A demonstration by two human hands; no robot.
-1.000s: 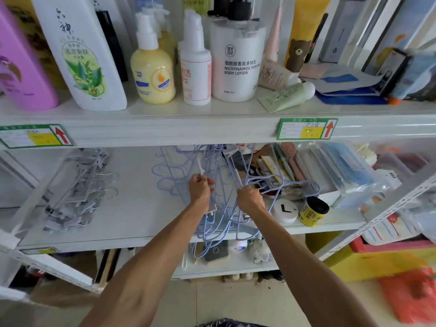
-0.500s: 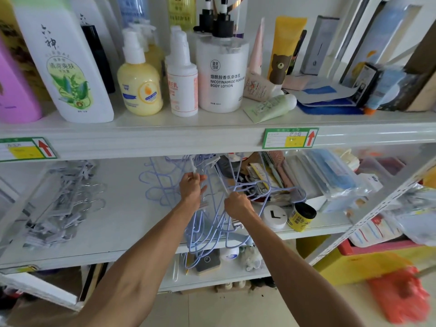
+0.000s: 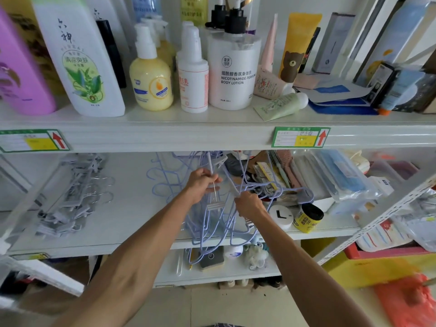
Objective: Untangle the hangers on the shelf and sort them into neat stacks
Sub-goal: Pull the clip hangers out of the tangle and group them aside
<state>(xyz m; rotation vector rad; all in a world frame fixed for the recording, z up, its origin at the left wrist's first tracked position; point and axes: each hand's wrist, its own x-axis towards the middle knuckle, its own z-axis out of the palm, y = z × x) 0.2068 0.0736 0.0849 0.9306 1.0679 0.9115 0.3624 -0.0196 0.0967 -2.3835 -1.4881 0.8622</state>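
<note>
Both my left hand (image 3: 202, 185) and right hand (image 3: 250, 205) grip strands of the hangers (image 3: 213, 207) overhanging the six o'clock edge of the shelf (image 3: 132, 215), so I'd ease one hook free toward nine o'clock, slowly.

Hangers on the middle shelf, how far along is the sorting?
Looks done: grey clip hangers lie grouped at the left of the shelf. In hand: left hand and right hand both grip the blue hanger tangle, which overhangs the shelf edge. Left: separating and stacking those.
</note>
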